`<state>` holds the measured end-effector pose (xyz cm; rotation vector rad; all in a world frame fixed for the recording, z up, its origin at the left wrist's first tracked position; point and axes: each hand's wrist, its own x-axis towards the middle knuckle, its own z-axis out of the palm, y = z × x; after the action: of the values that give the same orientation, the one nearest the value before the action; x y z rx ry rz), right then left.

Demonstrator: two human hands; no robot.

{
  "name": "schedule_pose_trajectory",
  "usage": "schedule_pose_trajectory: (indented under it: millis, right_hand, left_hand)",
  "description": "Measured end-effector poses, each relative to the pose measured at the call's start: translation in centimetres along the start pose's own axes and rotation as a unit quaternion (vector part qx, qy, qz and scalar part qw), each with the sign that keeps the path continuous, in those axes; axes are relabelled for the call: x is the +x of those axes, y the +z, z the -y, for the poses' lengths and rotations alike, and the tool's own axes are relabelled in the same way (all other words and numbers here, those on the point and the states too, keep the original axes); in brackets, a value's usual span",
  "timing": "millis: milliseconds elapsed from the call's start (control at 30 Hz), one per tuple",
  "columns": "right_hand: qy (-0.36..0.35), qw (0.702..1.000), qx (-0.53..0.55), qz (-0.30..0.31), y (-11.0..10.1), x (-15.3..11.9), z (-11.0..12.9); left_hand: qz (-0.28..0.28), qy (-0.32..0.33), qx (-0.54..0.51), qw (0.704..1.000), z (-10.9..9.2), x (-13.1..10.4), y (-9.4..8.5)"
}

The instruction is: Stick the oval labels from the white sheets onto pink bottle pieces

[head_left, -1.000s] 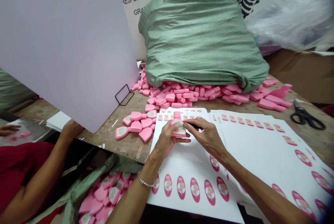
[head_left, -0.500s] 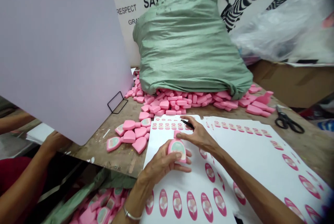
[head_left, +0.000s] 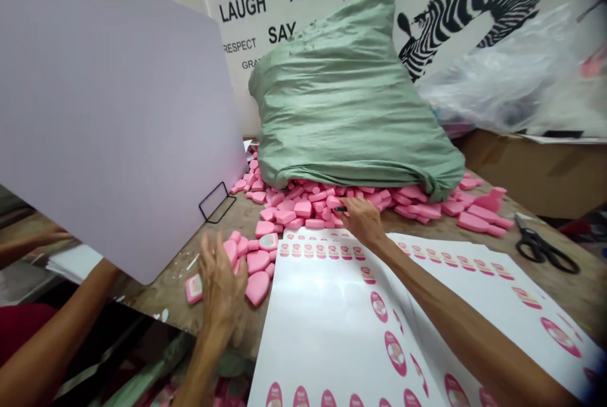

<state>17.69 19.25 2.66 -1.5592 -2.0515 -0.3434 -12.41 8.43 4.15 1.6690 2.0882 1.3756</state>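
Note:
My left hand (head_left: 219, 284), smeared by motion, has its fingers stretched out over a small group of pink bottle-shaped pieces (head_left: 258, 260). One labelled pink piece (head_left: 193, 289) lies at its left. At the edge of a larger heap of pink bottle-shaped pieces (head_left: 303, 208), my right hand (head_left: 364, 220) reaches forward with fingers bent. A slim black tool (head_left: 340, 208) sticks out from its fingers; its kind is unclear. Whether those fingertips also grip a pink piece is hidden. Beneath my right forearm lie white sticker sheets (head_left: 322, 312) printed with pink oval and bottle-shaped labels.
A green sack (head_left: 351, 110) rests behind and on the heap. Black-handled scissors (head_left: 545, 249) lie at the right. A pale upright panel (head_left: 118, 110) with a black wire stand (head_left: 217, 203) blocks the left side, where another person's arm (head_left: 71, 337) shows.
The labelled pink bottle piece has left my left hand, which moved left to the small group and spread. My right hand moved forward to the heap, keeping the black tool. The view tilted up.

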Motion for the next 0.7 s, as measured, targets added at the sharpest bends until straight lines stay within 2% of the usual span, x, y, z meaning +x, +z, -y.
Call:
schedule_pose_trajectory:
  millis: [33, 67, 100, 133, 167, 200, 233, 267, 300, 367, 433, 467, 567, 700]
  right_hand:
    - [-0.015, 1.0, -0.003, -0.011, -0.9, -1.2, 0.7]
    - [-0.035, 0.999, -0.003, -0.022, -1.8, -2.5, 1.6]
    - [-0.07, 0.997, 0.0, -0.041, -2.8, -4.1, 2.7]
    - [-0.107, 0.993, 0.01, -0.053, -3.7, -5.6, 4.0]
    - [-0.144, 0.988, 0.029, -0.056, -4.6, -7.2, 5.2]
    - [-0.172, 0.982, 0.055, -0.05, -5.3, -8.7, 6.4]
    - [-0.179, 0.98, 0.083, -0.035, -5.9, -10.1, 7.3]
    - [-0.16, 0.981, 0.111, -0.015, -6.4, -11.4, 7.9]
    - [-0.112, 0.985, 0.13, 0.007, -6.8, -12.6, 8.2]
    - [0.057, 0.988, 0.128, 0.059, -7.3, -14.6, 7.4]
    - [0.224, 0.964, 0.09, 0.116, -7.5, -16.2, 5.7]
    - [0.278, 0.947, 0.075, 0.141, -7.5, -16.8, 4.7]
    - [0.339, 0.92, 0.097, 0.172, -6.9, -17.8, 2.4]
    - [0.367, 0.902, 0.178, 0.142, -5.7, -18.0, 0.7]
  left_hand:
    - [0.035, -0.013, -0.064, 0.997, -1.1, -0.6, 0.4]
    - [0.101, -0.042, -0.149, 0.983, -2.3, -1.3, 1.0]
    - [0.185, -0.087, -0.24, 0.949, -3.5, -2.1, 1.7]
    - [0.269, -0.129, -0.332, 0.895, -4.8, -2.9, 2.4]
    - [0.329, -0.169, -0.412, 0.833, -5.8, -3.7, 3.2]
    - [0.361, -0.197, -0.471, 0.78, -6.7, -4.6, 3.8]
    - [0.374, -0.217, -0.512, 0.742, -7.3, -5.4, 4.3]
    - [0.37, -0.232, -0.532, 0.726, -7.5, -6.1, 4.6]
    - [0.356, -0.238, -0.533, 0.729, -7.5, -6.7, 4.7]
    - [0.322, -0.243, -0.5, 0.767, -6.6, -7.7, 4.6]
    - [0.304, -0.247, -0.451, 0.802, -5.2, -8.5, 4.3]
    - [0.301, -0.249, -0.434, 0.812, -4.6, -8.9, 4.2]
    - [0.313, -0.253, -0.41, 0.819, -3.6, -9.9, 4.4]
    - [0.331, -0.246, -0.42, 0.808, -4.3, -10.5, 5.2]
